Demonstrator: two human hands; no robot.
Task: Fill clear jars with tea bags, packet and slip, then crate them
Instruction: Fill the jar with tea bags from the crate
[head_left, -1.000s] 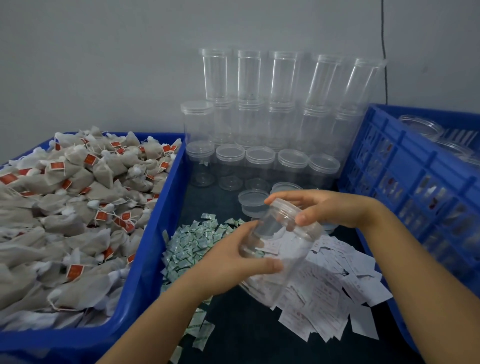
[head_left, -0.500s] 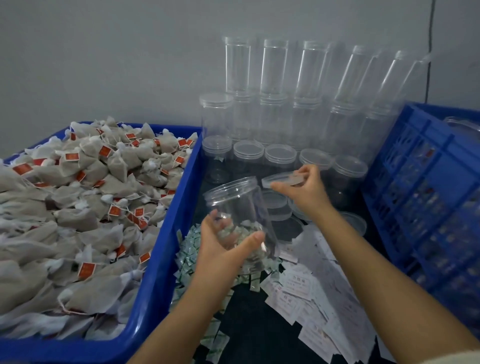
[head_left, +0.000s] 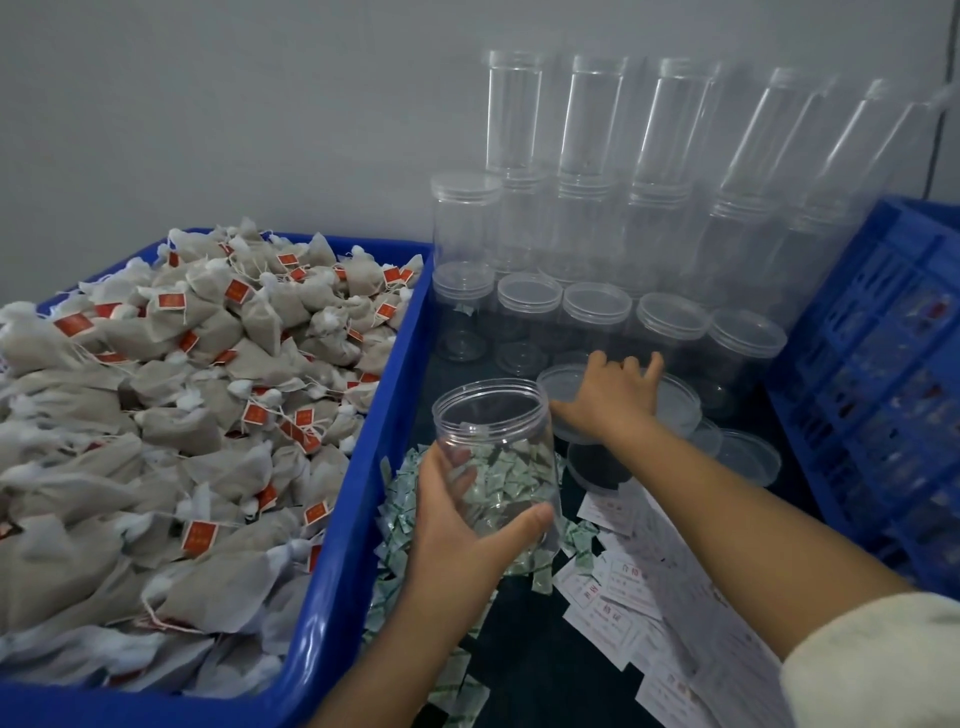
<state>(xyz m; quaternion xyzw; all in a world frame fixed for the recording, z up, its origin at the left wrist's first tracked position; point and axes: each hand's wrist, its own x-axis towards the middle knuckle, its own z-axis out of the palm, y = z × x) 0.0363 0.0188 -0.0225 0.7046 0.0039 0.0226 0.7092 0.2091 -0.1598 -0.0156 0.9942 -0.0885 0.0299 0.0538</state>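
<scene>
— At the packing counter (head_left: 524, 660): left hand (head_left: 457, 525) grips an empty, uncapped clear jar (head_left: 493, 447); right hand (head_left: 613, 395), fingers spread, rests on a loose lid (head_left: 563, 375).

— Next?

— Likely tea bags (head_left: 171, 415) from the blue bin (head_left: 363, 493).

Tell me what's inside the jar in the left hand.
Nothing visible: the open jar in the left hand looks empty. Green packets show through it from beneath; fingers cover part of the wall.
</scene>
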